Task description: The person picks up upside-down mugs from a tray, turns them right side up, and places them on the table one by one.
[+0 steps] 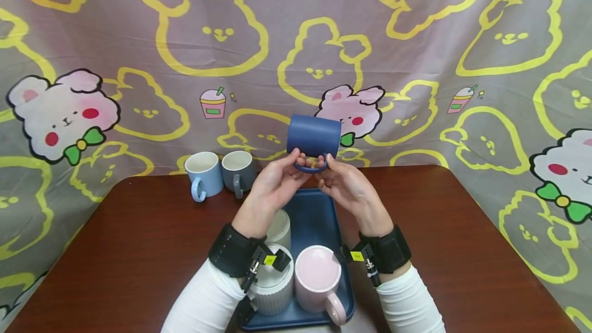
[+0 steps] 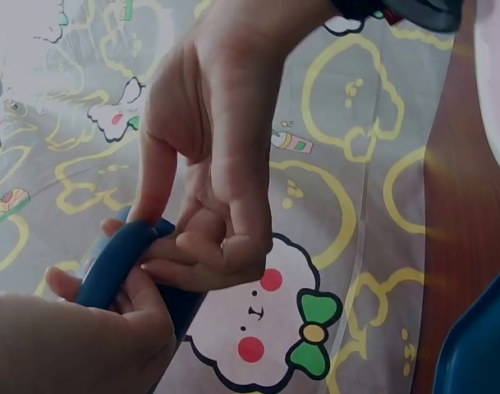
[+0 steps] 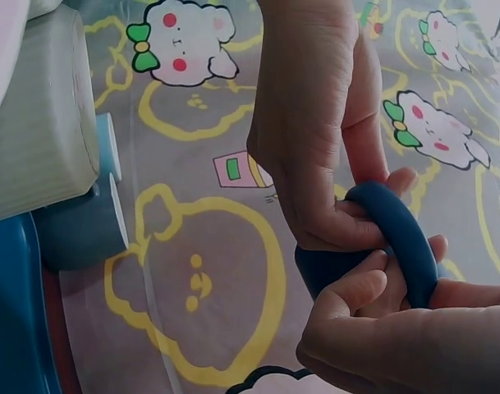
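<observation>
Both hands are up off the counter (image 1: pixel 139 230), meeting around the handle of a dark blue mug (image 1: pixel 314 136) held in the air with its body pointing away toward the patterned cloth backdrop (image 1: pixel 416 40). The left hand (image 1: pixel 276 179) has its grip closed on the handle, thumb and fingers pinching the blue loop from its own side; the left wrist view shows a finger laid along the curve of the handle (image 2: pixel 118 258) and the others curled in beneath it. The right hand (image 1: pixel 344 184) grips the same handle from the other side, its fingers wrapped round the loop, which the right wrist view shows as a thick blue arc (image 3: pixel 397 230) pressed between both sets of fingers. Directly below the two grips lies a blue tray (image 1: pixel 314 215), and on it, nearer the person than the hands, stand a pink mug (image 1: pixel 319 276) and a white ribbed mug (image 1: pixel 275 284), with another pale mug (image 1: pixel 279 227) partly hidden under the left wrist. Off to the left of the left grip, beyond the tray on the counter, a light blue mug (image 1: pixel 203 174) and a grey mug (image 1: pixel 238 171) stand side by side, touching or nearly so.
</observation>
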A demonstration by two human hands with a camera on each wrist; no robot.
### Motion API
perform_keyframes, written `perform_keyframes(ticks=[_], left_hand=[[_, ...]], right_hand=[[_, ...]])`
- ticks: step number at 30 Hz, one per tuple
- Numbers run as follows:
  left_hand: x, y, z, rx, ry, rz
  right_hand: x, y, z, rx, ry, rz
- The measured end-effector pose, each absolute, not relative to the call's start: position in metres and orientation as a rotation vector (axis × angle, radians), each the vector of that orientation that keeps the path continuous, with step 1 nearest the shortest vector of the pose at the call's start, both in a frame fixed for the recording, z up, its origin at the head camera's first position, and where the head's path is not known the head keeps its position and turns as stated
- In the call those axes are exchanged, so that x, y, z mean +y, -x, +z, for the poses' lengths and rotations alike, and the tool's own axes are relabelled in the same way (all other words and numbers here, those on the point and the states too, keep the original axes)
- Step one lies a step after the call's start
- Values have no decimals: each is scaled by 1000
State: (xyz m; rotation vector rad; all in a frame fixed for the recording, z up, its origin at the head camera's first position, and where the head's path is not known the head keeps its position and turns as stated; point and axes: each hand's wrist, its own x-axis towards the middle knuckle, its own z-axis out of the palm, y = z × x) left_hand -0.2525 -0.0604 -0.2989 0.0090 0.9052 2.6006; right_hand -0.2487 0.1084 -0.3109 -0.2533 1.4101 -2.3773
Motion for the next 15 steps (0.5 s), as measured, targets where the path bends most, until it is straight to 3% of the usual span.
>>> perform_keyframes(ticks=[15], left_hand=[[-61, 253, -288, 940, 161, 2662]], right_hand=[[107, 252, -313, 1248, 178, -2372]])
